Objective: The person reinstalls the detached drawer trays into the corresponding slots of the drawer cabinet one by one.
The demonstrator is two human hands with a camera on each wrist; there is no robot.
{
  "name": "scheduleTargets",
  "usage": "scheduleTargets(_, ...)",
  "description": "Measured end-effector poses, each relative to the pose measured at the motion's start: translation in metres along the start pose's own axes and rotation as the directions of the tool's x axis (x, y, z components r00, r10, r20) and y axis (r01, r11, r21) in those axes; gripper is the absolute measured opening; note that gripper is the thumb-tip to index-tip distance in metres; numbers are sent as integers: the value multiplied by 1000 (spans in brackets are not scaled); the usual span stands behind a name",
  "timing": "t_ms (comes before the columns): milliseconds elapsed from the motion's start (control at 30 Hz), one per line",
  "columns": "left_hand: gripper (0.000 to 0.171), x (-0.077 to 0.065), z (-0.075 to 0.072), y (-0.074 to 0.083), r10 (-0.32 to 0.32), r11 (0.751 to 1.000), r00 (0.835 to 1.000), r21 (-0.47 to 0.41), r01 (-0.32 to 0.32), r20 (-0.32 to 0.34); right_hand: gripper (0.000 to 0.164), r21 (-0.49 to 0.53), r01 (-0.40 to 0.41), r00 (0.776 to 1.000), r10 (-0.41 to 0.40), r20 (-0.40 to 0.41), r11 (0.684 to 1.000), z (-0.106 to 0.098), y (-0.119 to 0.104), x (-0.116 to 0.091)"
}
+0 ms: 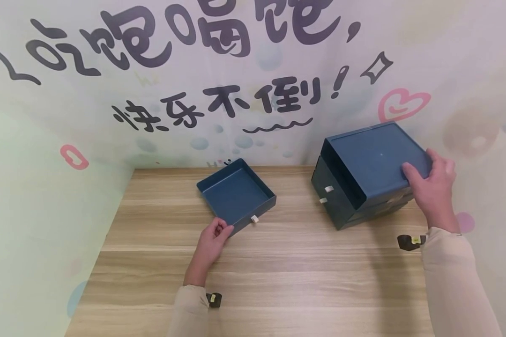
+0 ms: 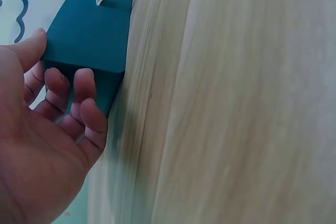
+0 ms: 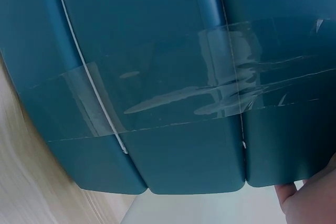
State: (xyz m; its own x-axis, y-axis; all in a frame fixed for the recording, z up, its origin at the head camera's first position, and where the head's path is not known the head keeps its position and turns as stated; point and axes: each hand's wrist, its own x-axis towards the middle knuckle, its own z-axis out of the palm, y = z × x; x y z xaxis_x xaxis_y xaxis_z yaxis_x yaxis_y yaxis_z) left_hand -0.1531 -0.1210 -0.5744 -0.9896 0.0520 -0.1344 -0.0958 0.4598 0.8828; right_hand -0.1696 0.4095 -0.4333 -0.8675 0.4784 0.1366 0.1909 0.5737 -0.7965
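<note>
A shallow blue drawer (image 1: 236,192) lies on the table toward the left, with a small white pull tab (image 1: 255,218) on its front. My left hand (image 1: 211,241) pinches its near corner, thumb at the rim and the other fingers bent beneath it in the left wrist view. On the right stands a blue drawer cabinet (image 1: 375,159) of three tiers. Its top slot (image 1: 343,175) is an open gap, and the two lower drawers are in place with white tabs. My right hand (image 1: 434,192) grips the cabinet's far right top edge, thumb on the top panel and fingers over the back.
Clear tape (image 3: 173,93) runs across the tiers on the cabinet's side. The wood-grain table (image 1: 303,281) meets a printed wall (image 1: 185,145) with dark lettering close behind the drawer and cabinet. Black wrist devices show at both sleeves.
</note>
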Motion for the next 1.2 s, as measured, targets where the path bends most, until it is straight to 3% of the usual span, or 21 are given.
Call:
scheduleTargets(500, 16, 1, 1, 1, -20, 998, 1000, -64, 18, -23, 77, 5, 1, 1000, -1, 9, 1000, 0, 0, 0)
scheduleTargets(1200, 13, 2, -1, 4, 4, 1000, 1000, -30, -5, -31, 77, 10, -6, 1000, 6, 17, 1000, -1, -1, 0)
